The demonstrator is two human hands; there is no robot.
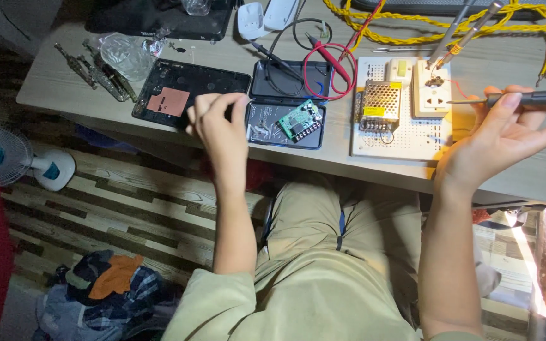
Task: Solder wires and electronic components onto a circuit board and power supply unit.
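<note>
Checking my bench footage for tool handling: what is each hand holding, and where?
Right hand holds a soldering iron by its dark handle. Left hand is curled by the black tray; any hold cannot be told.

Desk (52,82) crowded along the back: yellow rope (437,25), red and black test leads (323,60), crumpled plastic bag (124,53). Bare strip at the front left edge, left of the black tablet back (178,95). Left hand (219,123) sits between that and the open black case (285,104). Narrow gap between case and white perforated board (399,136). Right hand (507,136) with its soldering iron (526,98) fills the space right of the board. Bare desk lies beyond it, near the right edge.
</note>
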